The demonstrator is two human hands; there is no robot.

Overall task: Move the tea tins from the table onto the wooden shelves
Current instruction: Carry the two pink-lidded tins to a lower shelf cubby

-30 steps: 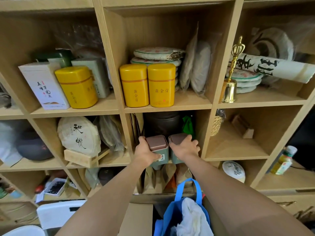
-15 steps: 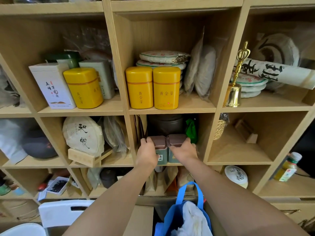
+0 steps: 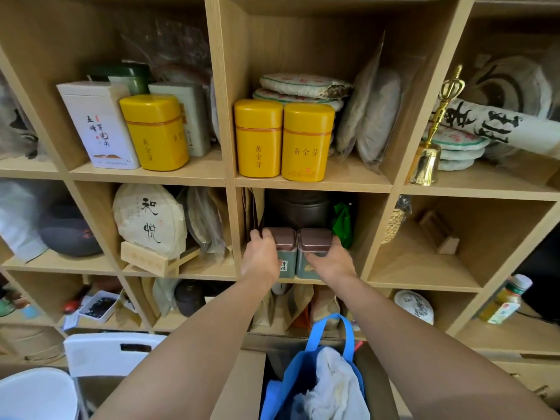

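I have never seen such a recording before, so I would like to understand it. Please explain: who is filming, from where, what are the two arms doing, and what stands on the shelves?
There is no machine here. A person wears a camera on the head, so the one picture looks forward and down along their own bare arms.

The left hand holds a small grey-green tea tin with a brown lid. The right hand holds a second matching tin. The two tins stand side by side at the front of a middle compartment of the light wooden shelf unit, before a dark round jar.

Above stand two tall yellow tins. A third yellow tin stands left of them beside a white box. A golden bell stands on the right.
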